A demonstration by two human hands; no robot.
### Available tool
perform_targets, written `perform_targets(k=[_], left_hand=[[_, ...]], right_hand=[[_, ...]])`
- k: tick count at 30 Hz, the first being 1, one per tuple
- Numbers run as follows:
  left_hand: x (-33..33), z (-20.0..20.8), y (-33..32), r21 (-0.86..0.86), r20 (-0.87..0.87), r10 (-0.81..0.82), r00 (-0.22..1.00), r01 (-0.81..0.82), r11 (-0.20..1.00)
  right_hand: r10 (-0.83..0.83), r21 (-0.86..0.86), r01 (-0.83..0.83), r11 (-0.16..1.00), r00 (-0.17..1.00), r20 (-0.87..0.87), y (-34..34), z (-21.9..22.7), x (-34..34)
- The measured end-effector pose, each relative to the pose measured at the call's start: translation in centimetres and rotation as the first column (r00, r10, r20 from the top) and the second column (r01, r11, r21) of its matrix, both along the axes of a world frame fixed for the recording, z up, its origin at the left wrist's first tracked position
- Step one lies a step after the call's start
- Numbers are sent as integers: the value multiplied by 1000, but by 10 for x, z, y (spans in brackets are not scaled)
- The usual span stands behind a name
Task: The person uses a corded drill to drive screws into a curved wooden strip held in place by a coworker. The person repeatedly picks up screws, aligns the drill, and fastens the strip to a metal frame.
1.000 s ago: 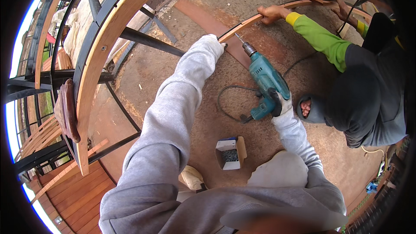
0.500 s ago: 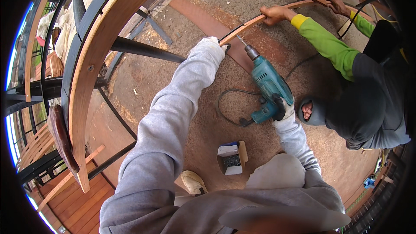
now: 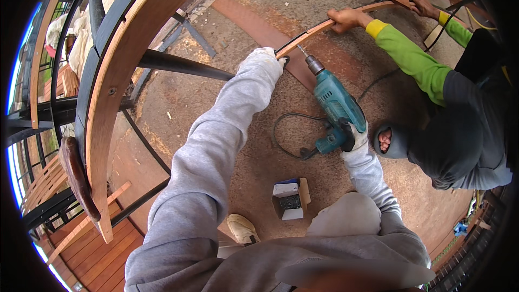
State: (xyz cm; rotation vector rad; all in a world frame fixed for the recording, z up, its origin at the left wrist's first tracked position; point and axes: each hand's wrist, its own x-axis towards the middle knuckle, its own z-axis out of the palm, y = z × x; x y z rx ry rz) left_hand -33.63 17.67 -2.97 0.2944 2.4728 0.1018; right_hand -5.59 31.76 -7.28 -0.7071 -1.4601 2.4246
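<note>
My gloved right hand (image 3: 352,134) is wrapped round the handle of a teal corded power drill (image 3: 336,97). The drill's bit points up and left, its tip close to the edge of a curved wooden strip (image 3: 311,34) with a dark strip along its far side. At the near end of that strip, my gloved left hand (image 3: 274,57) grips it; most of its fingers are hidden behind the sleeve and wood. A co-worker's bare hand (image 3: 346,20) holds the strip farther along, and the co-worker's other hand (image 3: 424,6) is by its far right part.
An opened small box (image 3: 290,199) of dark screws stands on the floor below the drill. The drill's cord (image 3: 274,130) loops beside it. A flat brown board (image 3: 259,30) lies beyond the strip. On the left rises a large curved wooden rail (image 3: 116,65) with black metal bars (image 3: 184,65).
Almost nothing differs. The drill and curved strip have shifted very slightly to the right, and the co-worker's arm has moved a little the same way.
</note>
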Motion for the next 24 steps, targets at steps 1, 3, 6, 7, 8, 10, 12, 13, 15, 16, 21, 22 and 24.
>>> perform_targets(k=[1,3,6,7,8,10,12,13,15,16,21,22,24], left_hand=[[1,1,0,-2,-3,2,1000,-2,1000],[-1,-1,0,-3,4,-6,1000,6,1000],[-2,-1,-1,-15,6,2,1000,-1,1000],[-1,0,1,-17,9,2,1000,-2,1000],[-1,1,2,-10,16,5,1000,-5,1000],[-1,4,2,2,29,13,999,-14,1000],[-2,-1,0,5,8,8,1000,-8,1000],[-2,-1,0,7,-2,5,1000,-5,1000],[-2,-1,0,-14,1,13,1000,-13,1000],[-2,0,2,-26,2,15,1000,-15,1000],[-1,3,2,-14,-11,8,1000,-9,1000],[0,5,2,-16,-11,9,1000,-9,1000],[3,5,-1,12,-40,-26,999,26,1000]], right_hand=[[25,-5,-24,1000,999,23,2,1,0],[74,-16,-73,997,995,68,7,1,0],[96,2,-96,995,995,39,7,7,-3],[82,6,-82,997,996,35,7,5,-3],[68,10,-69,998,997,31,6,1,-1],[66,33,-67,997,997,29,6,-5,0],[88,73,-90,993,996,35,7,-9,1],[83,36,-84,996,996,30,8,-12,2],[73,-39,-72,997,997,20,9,-20,4],[67,-55,-66,996,998,5,10,-26,4],[172,-331,-162,930,985,0,15,-34,9],[161,-368,-150,918,987,-1,13,-28,8],[140,-440,-126,889,990,-2,6,-15,5]])
